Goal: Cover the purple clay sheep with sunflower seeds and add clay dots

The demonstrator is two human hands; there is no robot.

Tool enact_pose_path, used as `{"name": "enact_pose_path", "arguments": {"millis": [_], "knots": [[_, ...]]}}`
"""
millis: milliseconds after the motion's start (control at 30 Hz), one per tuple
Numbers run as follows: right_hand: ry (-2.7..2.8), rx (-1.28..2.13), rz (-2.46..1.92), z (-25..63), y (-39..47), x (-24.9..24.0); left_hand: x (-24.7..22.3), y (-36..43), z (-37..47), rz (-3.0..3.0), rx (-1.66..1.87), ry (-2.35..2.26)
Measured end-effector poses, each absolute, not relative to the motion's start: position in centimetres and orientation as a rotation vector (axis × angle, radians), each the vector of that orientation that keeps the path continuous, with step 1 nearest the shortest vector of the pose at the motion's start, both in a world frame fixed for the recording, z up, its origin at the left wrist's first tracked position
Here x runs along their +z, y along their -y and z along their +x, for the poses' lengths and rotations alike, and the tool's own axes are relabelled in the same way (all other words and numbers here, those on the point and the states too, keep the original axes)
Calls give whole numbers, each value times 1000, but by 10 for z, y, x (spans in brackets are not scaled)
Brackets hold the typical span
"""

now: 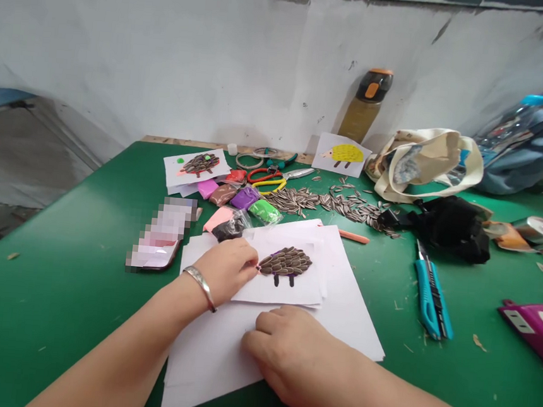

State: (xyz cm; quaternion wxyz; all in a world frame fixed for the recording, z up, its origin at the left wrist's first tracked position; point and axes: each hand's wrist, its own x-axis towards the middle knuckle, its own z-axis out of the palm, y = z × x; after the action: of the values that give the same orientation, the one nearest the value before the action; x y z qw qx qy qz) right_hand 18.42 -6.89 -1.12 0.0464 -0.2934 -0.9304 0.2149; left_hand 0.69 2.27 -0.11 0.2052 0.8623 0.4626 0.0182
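On a small white card lies a hedgehog picture, its body covered with overlapping sunflower seeds and two black legs below. My left hand, with a silver bracelet at the wrist, touches the picture's snout end with fingertips pinched together. What they pinch, if anything, is hidden. Below the card, my right hand rests on a stack of white paper. Its fingers are curled under, so their tips are out of sight.
Behind the paper are coloured clay packets, scissors and loose sunflower seeds. A phone lies left, a blue utility knife right. Two more hedgehog cards, a bottle and a cloth bag are at the back.
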Motion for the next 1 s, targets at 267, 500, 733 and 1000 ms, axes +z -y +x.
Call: {"name": "enact_pose_path", "arguments": {"millis": [267,500,733,1000], "knots": [[2857,611,-872,184,70,-12,0,-29,3,2387,3,-1291],[2610,220,-1091,183,60,-25,2,-30,2,2408,-5,-1271],[2551,10,-1278,175,45,-27,3,-29,3,2400,-18,-1266],[2598,-11,-1345,169,40,-29,-1,-30,2,2415,-30,-1254]]}}
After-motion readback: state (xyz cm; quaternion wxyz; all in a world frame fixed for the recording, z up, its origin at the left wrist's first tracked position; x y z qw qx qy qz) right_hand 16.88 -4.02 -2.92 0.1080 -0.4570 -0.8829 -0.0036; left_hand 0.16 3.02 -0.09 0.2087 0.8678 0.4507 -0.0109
